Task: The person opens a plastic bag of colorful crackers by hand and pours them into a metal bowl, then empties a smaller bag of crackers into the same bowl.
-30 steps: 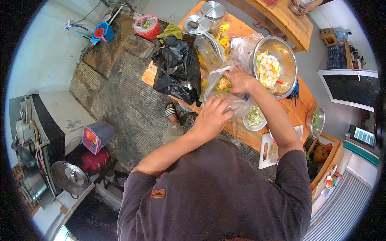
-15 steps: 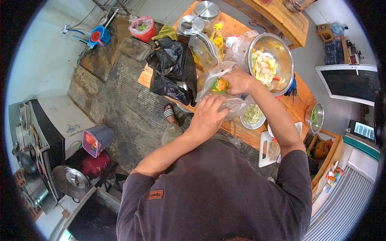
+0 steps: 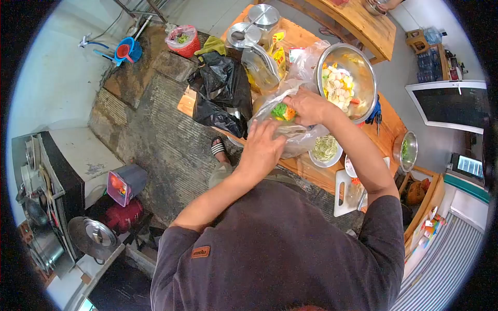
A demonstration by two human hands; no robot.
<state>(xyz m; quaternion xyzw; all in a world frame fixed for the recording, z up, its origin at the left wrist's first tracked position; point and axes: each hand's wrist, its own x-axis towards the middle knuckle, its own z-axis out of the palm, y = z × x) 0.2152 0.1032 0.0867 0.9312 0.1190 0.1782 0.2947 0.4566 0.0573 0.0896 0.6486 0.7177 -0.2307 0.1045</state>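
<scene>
A clear plastic bag (image 3: 303, 143) lies at the near edge of the wooden table, its mouth spread wide. Inside it show green and orange vegetable pieces (image 3: 280, 111). My left hand (image 3: 261, 149) is closed on the near-left rim of the bag. My right hand (image 3: 313, 107) reaches into the mouth from the right, fingers curled down against the orange piece; what they grip is hidden. Just beyond my right wrist stands a large steel bowl (image 3: 371, 83) holding pale sliced vegetables (image 3: 340, 85). Under my right forearm is a white bowl of pale green shreds (image 3: 326, 149).
A black plastic bag (image 3: 218, 88) lies left on the table (image 3: 306, 168). Behind are an oil jug (image 3: 261, 65) and steel pots (image 3: 263, 16). A white cutting board (image 3: 342, 194) sits at the near right, a steel bowl (image 3: 409, 150) farther right. Another person's hand (image 3: 388, 5) shows top right.
My left hand has shifted slightly left and down with the bag's rim. The bag's mouth is wider, and more green pieces show. My right hand stays in it, its fingers slightly lower.
</scene>
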